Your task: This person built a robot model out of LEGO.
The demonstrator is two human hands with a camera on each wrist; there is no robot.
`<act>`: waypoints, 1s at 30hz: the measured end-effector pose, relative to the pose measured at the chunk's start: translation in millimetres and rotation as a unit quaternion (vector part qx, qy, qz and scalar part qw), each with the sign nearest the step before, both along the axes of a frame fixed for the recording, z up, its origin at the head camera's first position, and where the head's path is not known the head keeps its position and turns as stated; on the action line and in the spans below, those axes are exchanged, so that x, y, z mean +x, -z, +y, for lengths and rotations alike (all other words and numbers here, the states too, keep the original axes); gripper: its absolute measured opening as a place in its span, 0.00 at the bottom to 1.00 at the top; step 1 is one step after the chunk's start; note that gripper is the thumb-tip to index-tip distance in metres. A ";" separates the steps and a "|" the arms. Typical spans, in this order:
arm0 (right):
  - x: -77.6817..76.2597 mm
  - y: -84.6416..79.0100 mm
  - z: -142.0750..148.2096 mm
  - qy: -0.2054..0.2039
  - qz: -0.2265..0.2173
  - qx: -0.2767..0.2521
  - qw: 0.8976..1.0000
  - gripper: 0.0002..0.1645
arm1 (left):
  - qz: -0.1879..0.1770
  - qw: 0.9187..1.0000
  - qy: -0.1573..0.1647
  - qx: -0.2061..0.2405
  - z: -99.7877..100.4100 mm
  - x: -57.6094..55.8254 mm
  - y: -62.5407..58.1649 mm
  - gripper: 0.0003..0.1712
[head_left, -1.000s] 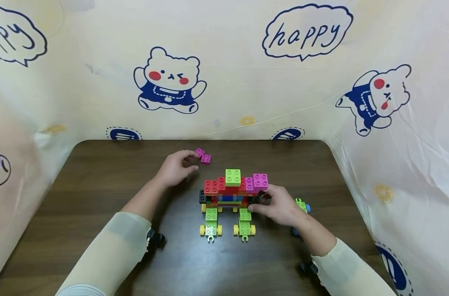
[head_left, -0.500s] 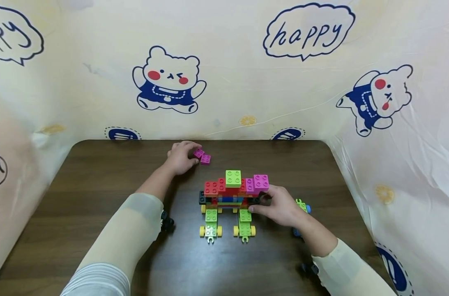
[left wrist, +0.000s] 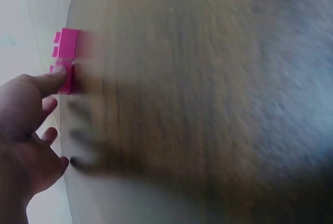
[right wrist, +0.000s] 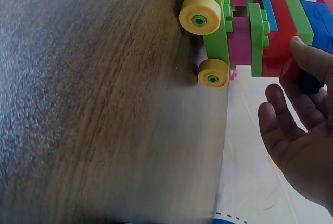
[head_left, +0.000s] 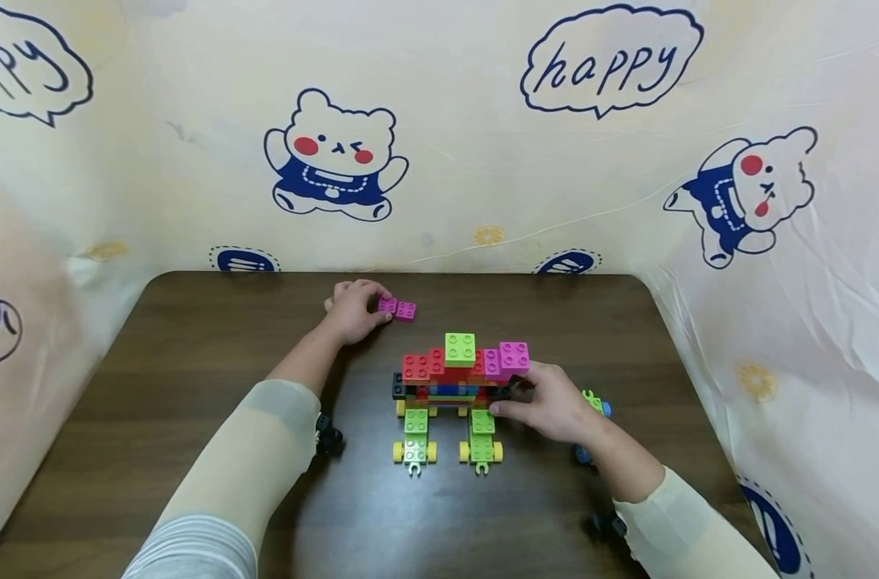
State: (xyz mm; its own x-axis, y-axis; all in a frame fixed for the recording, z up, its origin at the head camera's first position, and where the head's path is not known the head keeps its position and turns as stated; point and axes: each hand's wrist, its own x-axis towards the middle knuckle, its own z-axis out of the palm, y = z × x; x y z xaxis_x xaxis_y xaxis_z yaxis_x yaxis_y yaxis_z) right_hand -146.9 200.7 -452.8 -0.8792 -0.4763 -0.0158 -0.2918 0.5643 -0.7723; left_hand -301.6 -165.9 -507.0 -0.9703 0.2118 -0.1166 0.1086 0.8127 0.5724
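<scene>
At the table's far side my left hand (head_left: 351,314) pinches a small magenta brick (head_left: 388,305), with the thumb on its near face in the left wrist view. Right beside that brick lies a second magenta brick (head_left: 406,311). A built toy brick model (head_left: 416,367) stands mid-table, red, blue, green and black, with a lime brick (head_left: 460,350) and a pink brick (head_left: 514,356) on top. Yellow wheels (right wrist: 200,15) carry its lime bases. My right hand (head_left: 551,402) grips the model's right end, the thumb on a red brick (right wrist: 276,31) in the right wrist view.
Behind my right forearm a lime and blue brick piece (head_left: 593,402) is partly hidden. The dark wooden table (head_left: 193,386) meets a printed cloth (head_left: 453,161) at its back and sides.
My left hand has reached farther forward and taken hold of the left magenta brick. That brick has shifted and turned to line up with the other. The right hand stays on the model.
</scene>
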 end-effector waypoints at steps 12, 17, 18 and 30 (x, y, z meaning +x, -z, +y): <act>0.8 0.6 -3.1 0.000 0.006 -0.003 1.000 0.31 | 0.034 0.997 0.010 0.063 -14.1 26.8 -16.6 0.17; 3.8 1.2 -1.4 0.007 0.012 -0.001 1.000 0.31 | 0.061 0.994 0.024 0.087 -8.8 44.9 -31.5 0.16; 4.3 1.0 -1.3 0.007 0.012 -0.003 1.000 0.31 | 0.064 0.994 0.025 0.090 -7.6 49.4 -35.4 0.16; 5.5 -0.7 -3.5 0.001 0.018 -0.006 1.000 0.32 | 0.108 0.981 0.056 0.153 -6.4 98.6 -73.1 0.17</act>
State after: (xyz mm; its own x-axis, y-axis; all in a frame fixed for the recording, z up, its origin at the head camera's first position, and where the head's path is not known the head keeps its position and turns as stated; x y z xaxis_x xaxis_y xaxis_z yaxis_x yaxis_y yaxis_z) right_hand -141.4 197.3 -452.1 -0.8802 -0.4741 0.0216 -0.3184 0.5562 -0.7676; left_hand -202.9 -172.3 -433.9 -0.9340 0.3115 0.1748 0.3330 0.5823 0.7416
